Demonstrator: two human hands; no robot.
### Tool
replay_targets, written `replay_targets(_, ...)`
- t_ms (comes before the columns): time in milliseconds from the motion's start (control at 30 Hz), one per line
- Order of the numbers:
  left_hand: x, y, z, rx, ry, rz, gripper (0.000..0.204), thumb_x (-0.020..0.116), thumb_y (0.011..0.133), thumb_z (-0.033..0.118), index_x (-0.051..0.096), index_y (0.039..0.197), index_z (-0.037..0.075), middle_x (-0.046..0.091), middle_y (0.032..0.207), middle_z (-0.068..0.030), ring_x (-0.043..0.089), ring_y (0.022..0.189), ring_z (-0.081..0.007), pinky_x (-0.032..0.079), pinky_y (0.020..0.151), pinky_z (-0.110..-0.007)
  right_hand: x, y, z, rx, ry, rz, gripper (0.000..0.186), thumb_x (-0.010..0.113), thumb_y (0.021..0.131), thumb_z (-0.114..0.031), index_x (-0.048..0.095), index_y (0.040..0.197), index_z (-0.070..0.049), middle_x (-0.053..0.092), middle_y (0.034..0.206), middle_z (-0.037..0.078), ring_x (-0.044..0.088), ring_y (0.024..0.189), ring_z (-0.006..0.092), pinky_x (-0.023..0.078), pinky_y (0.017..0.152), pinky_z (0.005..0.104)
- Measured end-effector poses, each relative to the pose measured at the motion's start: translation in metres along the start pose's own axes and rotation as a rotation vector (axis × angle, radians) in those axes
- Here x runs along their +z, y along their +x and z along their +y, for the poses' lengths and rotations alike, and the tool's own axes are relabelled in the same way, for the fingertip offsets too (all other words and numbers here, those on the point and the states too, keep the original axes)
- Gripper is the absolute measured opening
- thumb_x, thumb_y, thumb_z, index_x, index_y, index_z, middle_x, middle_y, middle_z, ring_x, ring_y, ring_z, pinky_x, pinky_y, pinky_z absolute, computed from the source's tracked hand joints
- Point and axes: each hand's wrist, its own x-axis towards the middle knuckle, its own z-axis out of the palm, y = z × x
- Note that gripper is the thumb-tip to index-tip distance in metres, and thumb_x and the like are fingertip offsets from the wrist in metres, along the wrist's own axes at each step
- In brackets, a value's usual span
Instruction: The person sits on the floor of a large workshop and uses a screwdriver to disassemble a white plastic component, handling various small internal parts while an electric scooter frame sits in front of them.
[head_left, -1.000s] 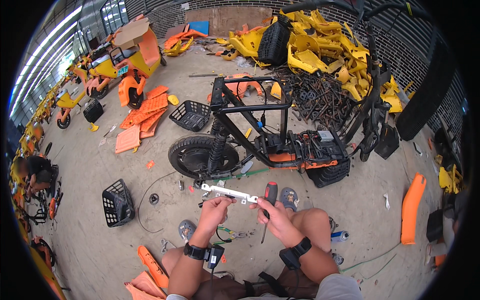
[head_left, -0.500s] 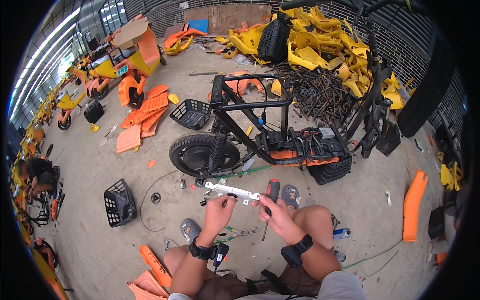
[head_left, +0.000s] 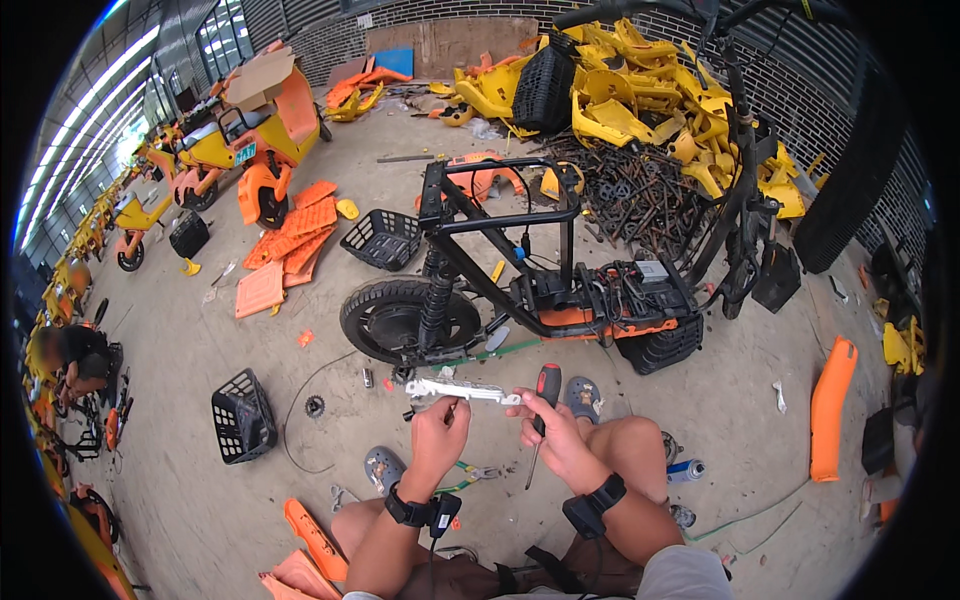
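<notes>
Between my hands is a long silver-white metal part (head_left: 465, 391) with lugs at its ends; its exact kind I cannot tell. My left hand (head_left: 438, 440) pinches it from below near its left half, the fingertips partly hidden by the part. At its right end, my right hand (head_left: 558, 432) grips it with thumb and finger. That same hand also holds a screwdriver (head_left: 548, 384), red and black handle up, shaft slanting down below the palm. Beyond them stands a stripped scooter frame (head_left: 500, 215) with its rear wheel (head_left: 408, 315).
Green-handled pliers (head_left: 478, 472) lie on the floor between my feet, a blue can (head_left: 686, 470) beside my right leg. A black basket (head_left: 243, 418) sits left, an orange panel (head_left: 829, 410) right. Yellow panels (head_left: 610, 110) are heaped behind the frame. Another person (head_left: 78, 360) crouches at far left.
The metal part has been turned in my hands, so its ribbed narrow side now faces me. A dark round piece and a small tab on it no longer show. The screwdriver stays in my right hand.
</notes>
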Motion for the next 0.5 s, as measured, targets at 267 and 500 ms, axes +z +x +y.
replay_targets(267,-0.001,-0.004,-0.008,0.199,-0.032,0.03,0.013,0.066,0.087,0.007,0.067,0.092,-0.004,0.064,0.07,-0.0185,0.061,0.054,-0.0254,0.046,0.053,-0.034,0.0009,-0.0003,0.001,-0.003,-0.02,0.045,0.039,0.063,0.096,-0.028,0.056,0.124,-0.003,0.067,0.105,0.014,0.042,0.051,0.0058,0.038,0.053,0.0234)
replay_targets(500,-0.0009,-0.0037,0.0007,0.333,-0.053,0.123,0.026,0.069,0.083,0.001,0.07,0.11,0.0,0.062,0.07,-0.0117,0.055,0.054,-0.021,0.045,0.054,-0.031,0.0011,0.0008,0.001,0.083,-0.01,0.038,0.044,0.064,0.094,-0.034,0.056,0.124,-0.003,0.067,0.106,0.014,0.042,0.051,0.0059,0.037,0.054,0.0234)
